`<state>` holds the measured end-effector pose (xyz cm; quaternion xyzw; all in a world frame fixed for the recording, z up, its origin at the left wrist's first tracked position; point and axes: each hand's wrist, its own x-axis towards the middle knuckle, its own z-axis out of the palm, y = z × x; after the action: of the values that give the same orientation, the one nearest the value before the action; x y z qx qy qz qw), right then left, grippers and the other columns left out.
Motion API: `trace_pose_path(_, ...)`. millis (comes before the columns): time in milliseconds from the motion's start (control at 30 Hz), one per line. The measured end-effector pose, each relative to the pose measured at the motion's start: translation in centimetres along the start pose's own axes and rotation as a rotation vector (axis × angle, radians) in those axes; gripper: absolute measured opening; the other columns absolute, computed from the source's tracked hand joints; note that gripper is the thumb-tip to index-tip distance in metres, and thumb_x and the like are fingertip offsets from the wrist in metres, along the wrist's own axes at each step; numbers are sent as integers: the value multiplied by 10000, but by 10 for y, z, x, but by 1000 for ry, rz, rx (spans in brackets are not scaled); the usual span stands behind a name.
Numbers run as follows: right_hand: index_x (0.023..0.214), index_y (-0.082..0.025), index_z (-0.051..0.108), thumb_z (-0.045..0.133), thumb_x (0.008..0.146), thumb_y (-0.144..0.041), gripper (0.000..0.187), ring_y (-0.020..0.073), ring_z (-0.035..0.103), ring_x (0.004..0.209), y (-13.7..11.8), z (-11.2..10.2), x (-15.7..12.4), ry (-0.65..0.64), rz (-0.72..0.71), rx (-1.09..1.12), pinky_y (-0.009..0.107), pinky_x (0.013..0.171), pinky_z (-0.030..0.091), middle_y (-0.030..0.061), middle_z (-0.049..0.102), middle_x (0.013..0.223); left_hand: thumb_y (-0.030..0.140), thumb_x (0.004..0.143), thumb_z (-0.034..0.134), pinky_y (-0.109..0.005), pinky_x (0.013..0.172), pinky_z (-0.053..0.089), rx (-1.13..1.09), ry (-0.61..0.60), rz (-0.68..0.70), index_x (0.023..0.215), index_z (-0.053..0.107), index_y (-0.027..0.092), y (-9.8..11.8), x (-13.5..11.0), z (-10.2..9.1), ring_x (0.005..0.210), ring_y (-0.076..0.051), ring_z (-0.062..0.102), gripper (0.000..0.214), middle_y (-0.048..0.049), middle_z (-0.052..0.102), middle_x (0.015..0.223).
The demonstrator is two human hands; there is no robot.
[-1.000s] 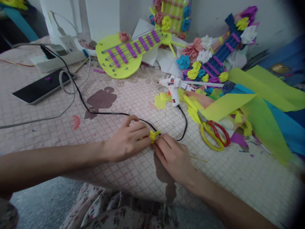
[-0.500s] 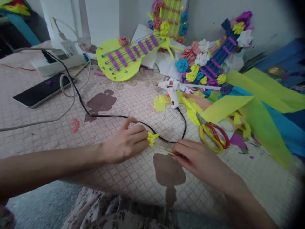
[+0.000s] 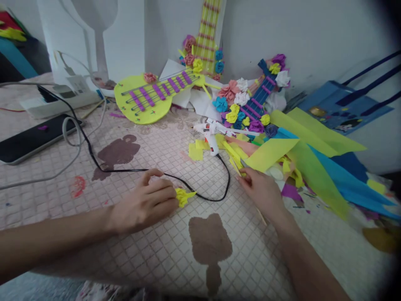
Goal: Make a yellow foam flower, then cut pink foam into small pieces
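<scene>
My left hand (image 3: 150, 203) rests on the checked tablecloth with its fingers curled round a small yellow crepe-paper flower (image 3: 184, 197), which pokes out past the fingertips. Pinched in my right hand (image 3: 261, 190) is a thin wooden stick (image 3: 262, 217); one end shows beyond the fingertips, the other below the palm. Yellow paper scraps lie just past that hand. The scissors are hidden, with my right hand over the spot where they lay. A white glue gun (image 3: 212, 140) lies beyond both hands, its black cord (image 3: 228, 184) looping between them.
A yellow paper guitar (image 3: 144, 113) and a blue flower-trimmed one (image 3: 257, 100) stand at the back. Crepe-paper strips (image 3: 313, 179) spread over the right side, near a blue bag (image 3: 338, 104). A phone (image 3: 34, 140) and a power strip (image 3: 46, 104) lie at left.
My right hand has moved away from the left hand, to the right over the scissors, carrying the stick. The left hand keeps the yellow flower. The whole view has shifted somewhat.
</scene>
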<state>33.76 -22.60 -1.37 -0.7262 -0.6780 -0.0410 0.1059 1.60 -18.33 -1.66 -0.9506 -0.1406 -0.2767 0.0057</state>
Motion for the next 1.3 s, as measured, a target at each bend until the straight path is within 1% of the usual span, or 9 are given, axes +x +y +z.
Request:
trace_pose_path(167,993,-166,612,532,848,-365,259,206,606,682,-9,-2,19,90,-45,193,323,637,471,61,640,783,139,965,389,-400,1027,261,32,1,91,928,567,198,-9,-9,-9,881,-118,561,191,32,652,818)
trace_pose_path(333,1054,-134,583,619,768,-408,397,266,589,918,-28,12,73,150,-207,275,397,817,465,144,624,1011,111,930,446,-414,1061,269,49,32,182,938,579,208,-17,-19,-12,925,-126,568,165,40,664,828)
trace_pose_path(467,951,-145,610,634,736,-397,332,262,605,797,-49,31,115,28,-133,306,370,701,466,121,663,896,103,913,462,-421,1061,286,64,37,197,915,591,184,-18,-22,-10,930,-134,561,152,27,668,856)
trace_pose_path(567,798,-162,616,610,745,-383,227,234,584,672,-62,34,125,33,-33,312,325,591,422,73,646,717,102,926,435,-421,1062,278,55,39,185,897,590,188,-18,-22,-10,928,-130,561,180,32,671,846)
trace_pose_path(733,629,-198,554,601,770,-414,262,155,489,507,-66,5,87,83,31,515,268,468,348,-3,544,537,113,928,452,-418,1061,279,36,61,172,878,601,180,-19,-21,-12,913,-117,568,171,43,670,849)
trace_pose_path(900,545,-202,560,597,792,-454,354,139,475,438,-51,-28,18,-151,90,686,251,399,348,-9,538,475,113,937,432,-423,1049,283,38,55,152,902,596,185,-19,-21,-11,913,-117,574,182,47,675,837)
trace_pose_path(967,562,-212,577,609,793,-408,305,149,512,449,-48,-33,-5,-233,-7,687,252,403,387,-18,546,478,109,937,426,-429,1041,291,34,63,156,904,598,180,-19,-21,-11,912,-123,579,189,40,679,843)
trace_pose_path(1100,804,-247,667,600,783,-343,119,208,652,629,-53,-40,-32,-253,-185,628,288,503,517,7,698,715,127,931,446,-404,1055,300,57,50,164,883,603,215,-19,-21,-12,927,-120,593,186,57,685,877)
trace_pose_path(1300,831,-249,633,529,842,-277,108,165,633,576,-68,-48,-39,-466,-335,607,247,465,503,-1,685,705,131,927,445,-403,1103,288,89,58,158,915,613,239,-19,-26,-9,988,-121,586,200,65,677,929)
